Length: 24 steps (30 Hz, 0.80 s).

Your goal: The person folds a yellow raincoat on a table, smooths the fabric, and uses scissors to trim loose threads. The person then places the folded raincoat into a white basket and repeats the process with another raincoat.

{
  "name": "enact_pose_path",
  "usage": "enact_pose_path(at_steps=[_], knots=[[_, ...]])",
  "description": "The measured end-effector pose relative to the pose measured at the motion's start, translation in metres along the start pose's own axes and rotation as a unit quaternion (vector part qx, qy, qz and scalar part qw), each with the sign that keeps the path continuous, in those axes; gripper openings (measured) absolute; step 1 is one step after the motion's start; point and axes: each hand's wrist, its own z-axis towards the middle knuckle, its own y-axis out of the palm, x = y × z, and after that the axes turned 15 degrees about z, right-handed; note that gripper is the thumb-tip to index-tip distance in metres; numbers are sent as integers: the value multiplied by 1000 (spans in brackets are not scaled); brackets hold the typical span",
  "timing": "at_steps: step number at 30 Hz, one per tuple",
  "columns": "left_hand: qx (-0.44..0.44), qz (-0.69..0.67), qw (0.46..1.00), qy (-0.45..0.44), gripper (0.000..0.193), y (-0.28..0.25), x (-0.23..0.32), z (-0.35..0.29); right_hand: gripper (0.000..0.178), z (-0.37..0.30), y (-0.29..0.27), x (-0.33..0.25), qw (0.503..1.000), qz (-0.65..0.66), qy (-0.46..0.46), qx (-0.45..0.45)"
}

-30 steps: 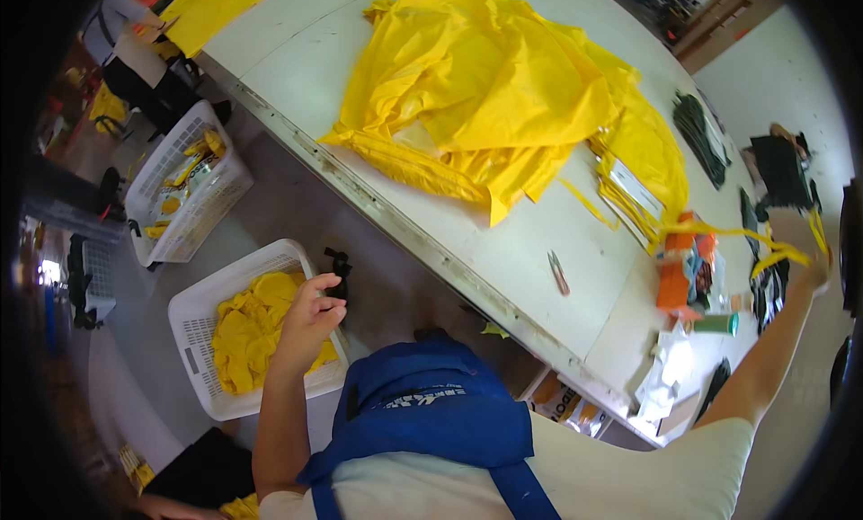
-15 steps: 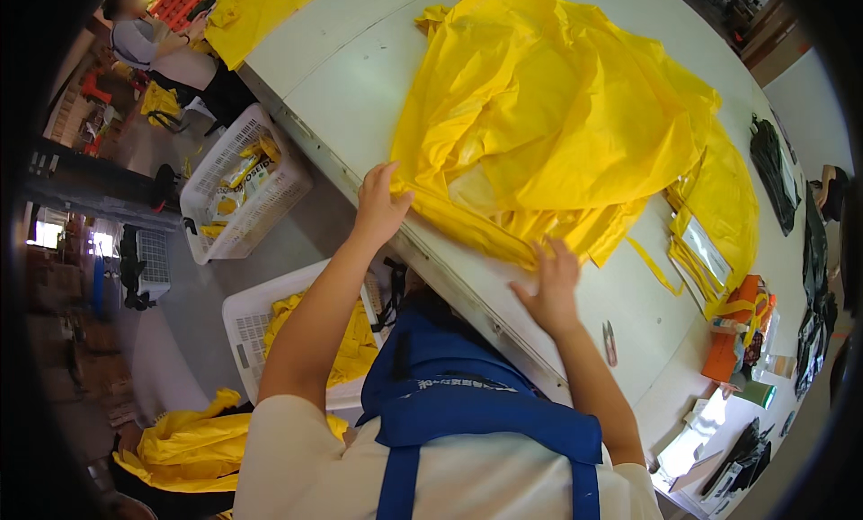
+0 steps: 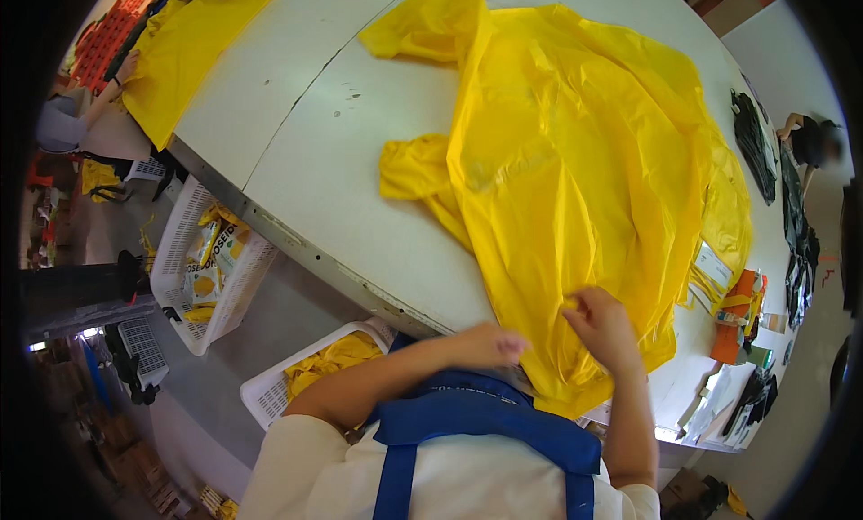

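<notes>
Spreading the yellow raincoat [image 3: 584,178] on the white counter [image 3: 297,124], I am pinching its near hem with my right hand [image 3: 604,327]; my left hand [image 3: 490,345] is closing on the edge beside it, I think. Folding is hardly begun. Yellow-labelled packets are filling the white basket [image 3: 184,277] at left.

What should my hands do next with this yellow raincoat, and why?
Probably smooth the near hem flat. Both hands, left hand and right hand, sit at the near edge of the yellow raincoat, which lies spread but wrinkled on the white table.
</notes>
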Motion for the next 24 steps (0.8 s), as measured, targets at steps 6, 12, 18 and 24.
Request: enact_pose_path(at_steps=[6,12,18,24], knots=[[565,-58,822,-30,39,-184,-15,25,39,106,131,19,969,-103,-190,120],[294,-616,729,-41,46,-259,-32,63,22,60,38,-22,932,271,28,-237],[507,-332,795,40,33,-256,6,-1,22,35,-40,34,833,126,-129,-523],[674,62,673,-298,68,-208,-58,-172,65,171,-250,177,902,-93,-67,416]])
